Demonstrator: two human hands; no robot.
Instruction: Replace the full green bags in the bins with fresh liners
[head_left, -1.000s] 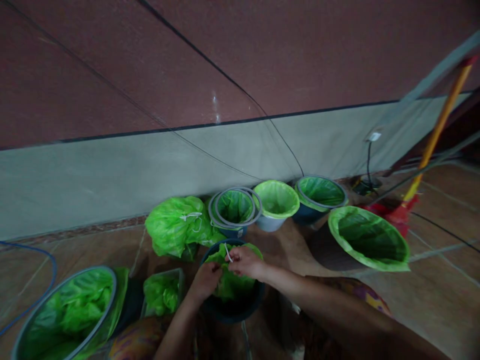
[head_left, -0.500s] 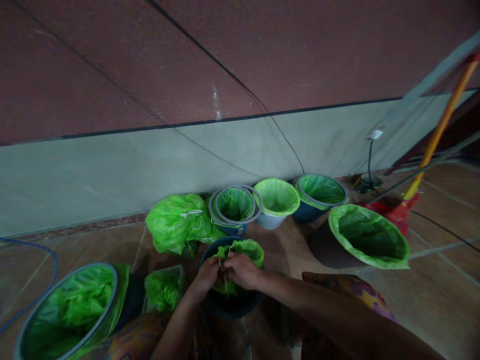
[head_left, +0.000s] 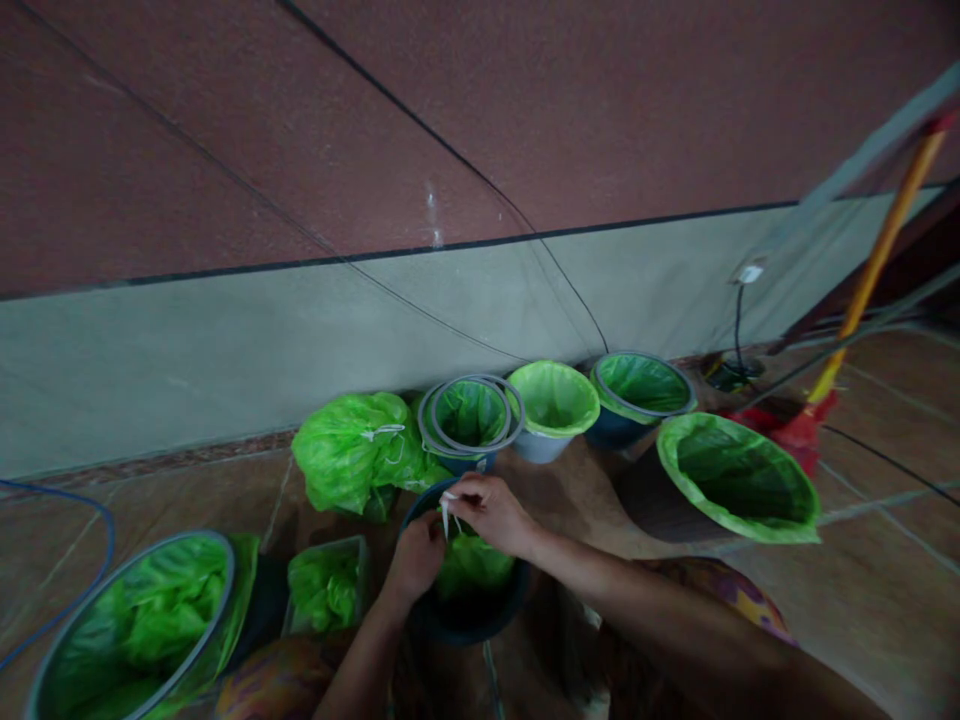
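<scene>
A dark blue bucket [head_left: 480, 630] stands on the floor in front of me with a green plastic bag [head_left: 476, 568] inside it. The top of the bag is gathered up between my hands. My right hand [head_left: 495, 510] is closed, pinching a white drawstring [head_left: 445, 515] above the bag's neck. Just left of it and lower, my left hand [head_left: 420, 552] is closed at the gathered top, by the lower end of the string. Its fingertips are partly hidden, but it seems to grip the bag.
Along the wall stand a tied green bag [head_left: 345, 445], a bucket with loose grey rings [head_left: 517, 410], a grey lined bin [head_left: 544, 447] and a blue lined bin [head_left: 611, 430]. A brown bin [head_left: 660, 500] is at right, a large lined bin [head_left: 229, 555] and a clear tub [head_left: 364, 570] at left.
My right hand has risen, and the white drawstring now shows between my fingers. The bag's opening, spread at the bucket's far rim before, is now drawn together.
</scene>
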